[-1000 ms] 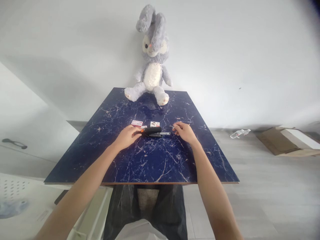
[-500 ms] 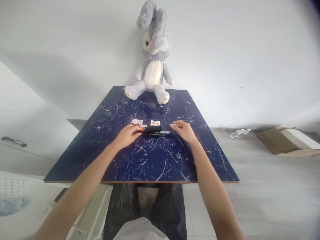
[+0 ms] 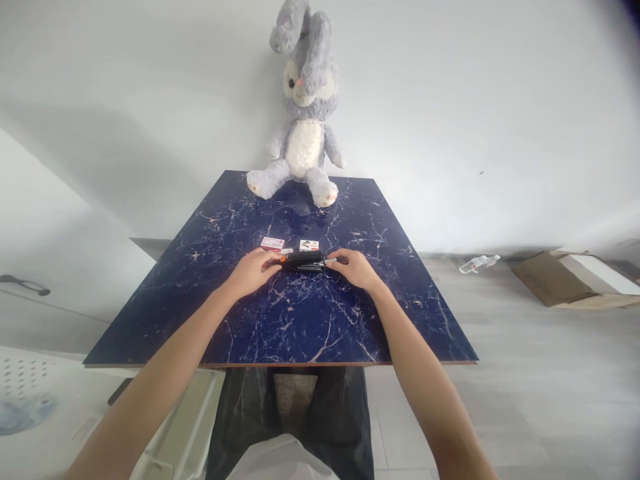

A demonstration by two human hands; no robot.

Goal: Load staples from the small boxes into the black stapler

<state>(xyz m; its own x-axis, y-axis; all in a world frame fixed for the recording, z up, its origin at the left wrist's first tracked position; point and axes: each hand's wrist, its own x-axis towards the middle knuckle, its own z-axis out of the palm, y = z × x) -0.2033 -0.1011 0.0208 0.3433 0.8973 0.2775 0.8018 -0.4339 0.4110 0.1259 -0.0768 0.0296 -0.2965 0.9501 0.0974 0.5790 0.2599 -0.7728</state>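
A black stapler (image 3: pixel 301 259) with an orange end lies on the dark blue marble table (image 3: pixel 280 327), a little past its middle. My left hand (image 3: pixel 253 272) has its fingers closed on the stapler's left, orange end. My right hand (image 3: pixel 350 268) pinches the metal front end of the stapler on the right. Two small staple boxes, one pink (image 3: pixel 273 243) and one white (image 3: pixel 309 245), lie just behind the stapler.
A grey and white plush rabbit (image 3: pixel 302 113) sits at the table's far edge against the white wall. On the floor to the right lie a plastic bottle (image 3: pixel 479 264) and a flat cardboard box (image 3: pixel 575 279). White furniture stands to my left.
My right hand has moved left from beside the stapler and closed on its metal front end. My left hand has stayed on the orange end.
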